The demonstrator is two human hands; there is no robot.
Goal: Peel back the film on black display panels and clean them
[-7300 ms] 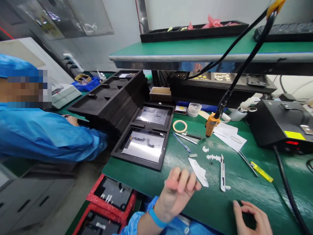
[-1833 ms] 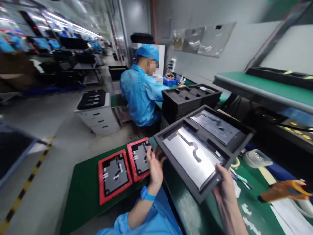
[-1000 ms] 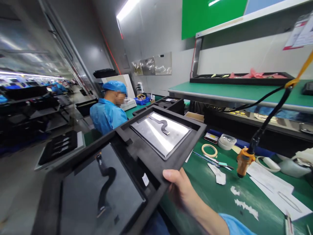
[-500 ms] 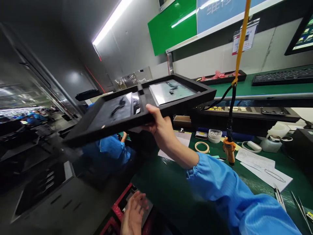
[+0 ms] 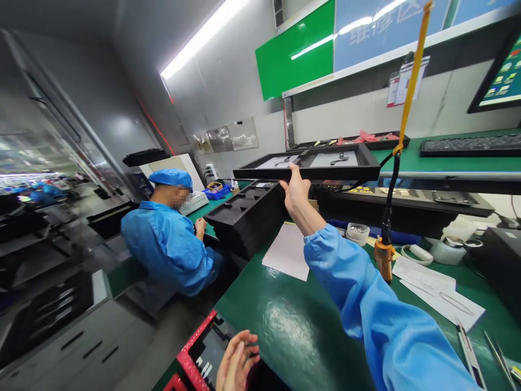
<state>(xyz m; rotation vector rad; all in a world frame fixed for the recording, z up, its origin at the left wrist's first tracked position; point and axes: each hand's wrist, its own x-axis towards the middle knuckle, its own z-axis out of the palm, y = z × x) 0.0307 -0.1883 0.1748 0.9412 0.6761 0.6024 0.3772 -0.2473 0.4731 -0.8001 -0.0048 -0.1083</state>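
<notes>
My right hand [image 5: 298, 193] grips the near edge of a black tray [image 5: 342, 172], thumb on top and fingers underneath. The tray is nearly level and has two compartments, each with a pale sheet and small dark parts on it. Left of and below it stands a stack of black trays [image 5: 244, 209]; whether the two touch is unclear. Low in the view, my left hand [image 5: 238, 361] has slightly curled fingers apart and holds nothing. Beside it lies a red-edged tray [image 5: 191, 345] with dark and silvery parts.
A person in blue [image 5: 166, 244] sits at the left. White papers [image 5: 287, 252] lie on the green table [image 5: 293, 320]. An orange tool [image 5: 383, 258] hangs from a yellow strap at the right, near tweezers [image 5: 468, 347] and a white bottle [image 5: 448, 251].
The black tray has moved away from me to the right and levelled, uncovering the seated person and the tray stack. My left hand remains low, with its fingers slightly curled.
</notes>
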